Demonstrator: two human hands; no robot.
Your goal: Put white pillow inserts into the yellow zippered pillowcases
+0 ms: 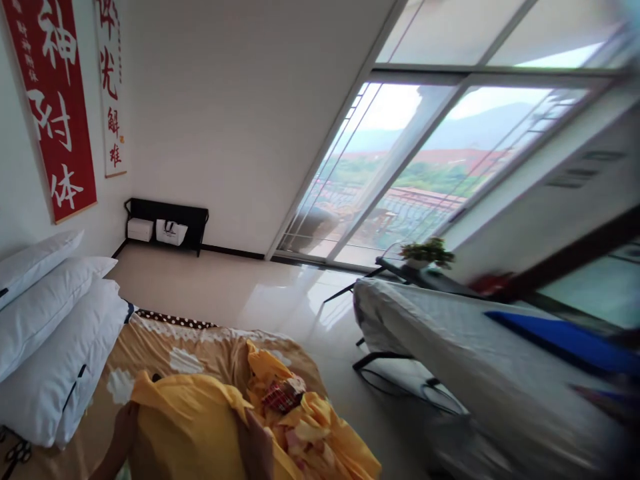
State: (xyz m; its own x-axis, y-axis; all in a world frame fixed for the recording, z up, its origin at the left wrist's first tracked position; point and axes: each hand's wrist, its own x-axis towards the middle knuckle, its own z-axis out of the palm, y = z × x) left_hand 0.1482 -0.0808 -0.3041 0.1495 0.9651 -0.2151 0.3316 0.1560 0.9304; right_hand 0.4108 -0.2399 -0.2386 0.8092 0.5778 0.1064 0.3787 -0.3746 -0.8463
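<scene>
A piece of yellow cloth (190,420) hangs spread between my hands above the bed (185,340), low in the head view. My left hand (126,421) is closed on its left edge, the fingertips hidden in the fabric. At the cloth's right side my right hand (255,441) grips it, with a fold covering part of the fingers. Whether the cloth is a sheet or a cover I cannot tell. Right beside my right hand lies a crumpled heap of yellow fabric (333,433) with a red checked patch (285,395) on it.
White pillows (65,353) are stacked at the bed's left. A plastic-wrapped table (440,320) with a blue board (555,340) stands right, a potted plant (427,252) behind it. A black rack (167,217) is by the far wall, near glass doors (400,167).
</scene>
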